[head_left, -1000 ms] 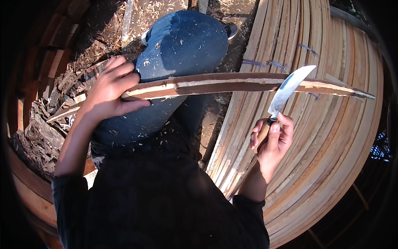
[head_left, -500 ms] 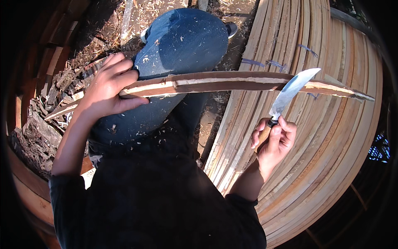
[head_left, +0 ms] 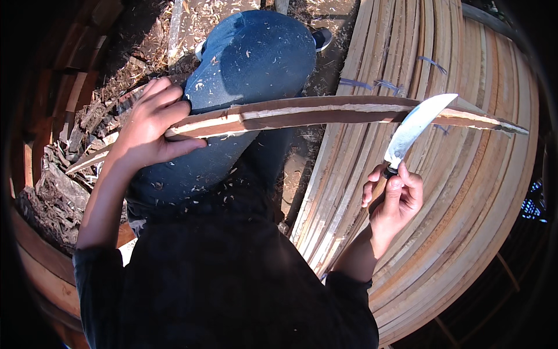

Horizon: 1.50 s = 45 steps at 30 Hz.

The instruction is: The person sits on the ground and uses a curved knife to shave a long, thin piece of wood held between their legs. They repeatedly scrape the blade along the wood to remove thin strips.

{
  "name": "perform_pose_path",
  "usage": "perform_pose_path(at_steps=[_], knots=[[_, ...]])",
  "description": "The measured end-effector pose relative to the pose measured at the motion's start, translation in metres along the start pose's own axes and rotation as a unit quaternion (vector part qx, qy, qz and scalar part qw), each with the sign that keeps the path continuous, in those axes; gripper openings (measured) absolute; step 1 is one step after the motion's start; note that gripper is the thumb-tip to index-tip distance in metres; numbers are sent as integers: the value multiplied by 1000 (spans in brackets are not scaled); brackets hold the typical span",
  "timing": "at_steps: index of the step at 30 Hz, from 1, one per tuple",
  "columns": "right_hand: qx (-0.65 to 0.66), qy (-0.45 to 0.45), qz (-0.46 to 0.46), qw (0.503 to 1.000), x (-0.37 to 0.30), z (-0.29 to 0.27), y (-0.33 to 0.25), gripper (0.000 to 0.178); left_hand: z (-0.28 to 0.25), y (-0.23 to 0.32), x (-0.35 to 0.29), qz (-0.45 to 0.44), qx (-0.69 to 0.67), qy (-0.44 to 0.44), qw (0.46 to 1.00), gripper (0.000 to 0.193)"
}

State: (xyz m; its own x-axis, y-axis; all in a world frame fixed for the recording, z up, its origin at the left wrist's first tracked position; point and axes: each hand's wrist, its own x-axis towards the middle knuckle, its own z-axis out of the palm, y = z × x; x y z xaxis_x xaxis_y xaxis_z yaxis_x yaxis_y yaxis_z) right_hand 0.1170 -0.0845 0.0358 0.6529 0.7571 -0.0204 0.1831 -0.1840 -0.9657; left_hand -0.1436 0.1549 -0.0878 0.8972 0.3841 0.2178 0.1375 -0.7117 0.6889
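A long brown wooden strip with pale cut faces lies across my jeans-covered thigh. My left hand is wrapped round it toward its left end, thumb along the near side. The strip's narrow right end reaches over a stack of boards. In my right hand is a knife, gripped by its wooden handle. Its broad, curved blade points up and to the right and overlaps the strip in view. I cannot tell whether blade and wood touch.
Long pale boards are stacked along my right side, with bits of purple tie on them. Wood scraps and bark litter the ground at left, beside brown timber pieces. Shavings cling to my jeans.
My right hand and the knife have shifted slightly to the right, and the blade leans more to the right. My left hand keeps its hold on the strip, which has barely moved.
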Motion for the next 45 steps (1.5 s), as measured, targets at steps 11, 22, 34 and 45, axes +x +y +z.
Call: perform_pose_path(at_steps=[11, 22, 34, 45], knots=[[85, 8, 49, 995, 0, 14, -1, 16, 1, 0, 2, -2, 1, -2, 1000, 47], [-78, -145, 28, 986, -9, 16, 12, 18, 1, -2, 0, -4, -4, -4, 1000, 46], [75, 63, -18, 995, -2, 6, -17, 20, 3, -1, 1, 2, -5, 1, 1000, 47], [66, -61, 56, 994, -16, 23, 21, 13, 2, 1, 2, 0, -7, 8, 1000, 46]])
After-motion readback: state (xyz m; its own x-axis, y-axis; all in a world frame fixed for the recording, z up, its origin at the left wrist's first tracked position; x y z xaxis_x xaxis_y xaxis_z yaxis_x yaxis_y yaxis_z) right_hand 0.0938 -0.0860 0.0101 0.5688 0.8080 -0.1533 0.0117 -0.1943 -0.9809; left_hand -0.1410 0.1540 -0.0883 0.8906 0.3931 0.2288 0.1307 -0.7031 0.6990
